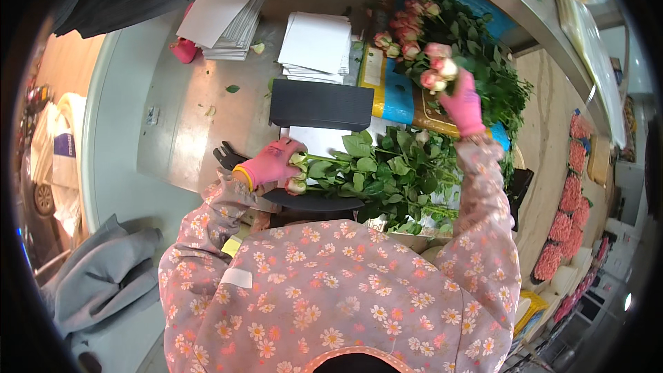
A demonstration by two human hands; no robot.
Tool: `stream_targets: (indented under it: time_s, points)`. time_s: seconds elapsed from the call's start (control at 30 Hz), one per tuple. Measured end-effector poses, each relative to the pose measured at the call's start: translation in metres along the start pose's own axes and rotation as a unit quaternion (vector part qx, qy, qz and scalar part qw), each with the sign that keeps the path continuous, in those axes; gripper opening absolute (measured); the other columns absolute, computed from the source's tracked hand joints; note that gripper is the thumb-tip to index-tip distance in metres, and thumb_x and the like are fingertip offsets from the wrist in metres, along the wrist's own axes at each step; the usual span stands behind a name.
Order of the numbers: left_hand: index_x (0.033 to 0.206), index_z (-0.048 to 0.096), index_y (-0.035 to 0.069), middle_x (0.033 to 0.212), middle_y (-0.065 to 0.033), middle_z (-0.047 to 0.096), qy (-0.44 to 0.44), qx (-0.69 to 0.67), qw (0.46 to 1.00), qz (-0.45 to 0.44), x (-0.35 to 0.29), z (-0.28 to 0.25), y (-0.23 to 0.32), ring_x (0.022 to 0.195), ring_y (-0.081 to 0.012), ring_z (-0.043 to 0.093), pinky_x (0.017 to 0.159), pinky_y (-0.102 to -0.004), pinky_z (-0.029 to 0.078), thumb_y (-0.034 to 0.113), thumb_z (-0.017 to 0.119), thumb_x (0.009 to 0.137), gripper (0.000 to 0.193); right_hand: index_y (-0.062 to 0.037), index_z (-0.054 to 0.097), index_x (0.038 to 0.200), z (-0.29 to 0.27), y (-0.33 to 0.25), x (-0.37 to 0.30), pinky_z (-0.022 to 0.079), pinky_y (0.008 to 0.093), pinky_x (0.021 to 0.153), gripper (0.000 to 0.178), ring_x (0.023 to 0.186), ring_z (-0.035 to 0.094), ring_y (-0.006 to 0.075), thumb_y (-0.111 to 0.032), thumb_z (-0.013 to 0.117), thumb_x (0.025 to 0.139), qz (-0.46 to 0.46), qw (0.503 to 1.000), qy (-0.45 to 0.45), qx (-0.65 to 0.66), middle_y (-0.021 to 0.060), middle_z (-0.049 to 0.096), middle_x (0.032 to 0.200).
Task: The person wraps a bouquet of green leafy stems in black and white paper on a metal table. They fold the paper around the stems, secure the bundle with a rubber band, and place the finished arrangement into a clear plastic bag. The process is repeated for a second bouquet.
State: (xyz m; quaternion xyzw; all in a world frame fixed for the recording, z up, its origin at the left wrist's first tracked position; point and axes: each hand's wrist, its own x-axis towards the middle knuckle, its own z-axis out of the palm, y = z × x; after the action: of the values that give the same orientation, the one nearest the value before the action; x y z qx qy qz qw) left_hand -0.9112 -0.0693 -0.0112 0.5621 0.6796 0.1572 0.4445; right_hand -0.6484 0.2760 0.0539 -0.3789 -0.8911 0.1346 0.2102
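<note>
Simultaneously, Two Pink-Gloved Hands Worked at Separate Groups of Roses

The left hand (271, 164), in a thin pink glove with a yellow cuff (243, 177), lay at the flower end of a leafy green bundle of pale roses (366, 173). Its fingers were bent and set close together rather than spread, their tips touching the pale heads; whether they pinched the blooms could not be told. The bundle lay sideways, heads to the left and stems to the right, between an upright black rectangular panel (321, 104) and a curved black plate (312, 201) nearer the body. A white paper sheet (319, 140) showed beside its leaves.

The right hand (463, 105), gloved in matching pink, was raised to the right, beside a small cluster of cream-and-pink rose heads (436, 71). Its fingers bent toward the cluster and touched it, but blur and overlap hid how firmly they closed. Behind the cluster, a heap of pink roses with dark foliage (469, 34) rested on blue, yellow and brown printed packaging (395, 97).

Two stacks of white paper sheets (314, 43) stood farther back on the grey metal tabletop (183, 124).
</note>
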Motion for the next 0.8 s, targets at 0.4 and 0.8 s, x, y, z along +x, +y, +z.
stream_targets:
  time_s: [0.4,0.8]
  points:
    - [0.12,0.049,0.012,0.117,-0.0178,0.047,0.02,0.042,0.999,0.023,-0.002,0.01,-0.011,0.111,-0.0352,0.048,0.097,-0.0392,0.038,0.027,0.062,0.077,0.048,-0.0028,0.06,0.103,-0.129,-0.112,-0.042,0.053,0.0303,0.068,0.02,0.074,0.064,0.0216,0.002,0.056,0.083,-0.128,0.979,0.154,0.04,0.0114,0.066,0.096]
    - [0.125,0.043,0.006,0.109,-0.0183,0.052,0.31,-0.081,0.942,-0.104,0.0,0.049,-0.011,0.103,-0.0352,0.051,0.09,-0.0417,0.039,0.036,0.07,0.074,0.065,-0.013,0.053,0.106,0.164,-0.152,-0.106,0.047,0.0438,0.072,0.031,0.088,0.061,0.0314,-0.037,0.051,0.087,-0.102,0.931,-0.349,0.024,0.0123,0.064,0.096]
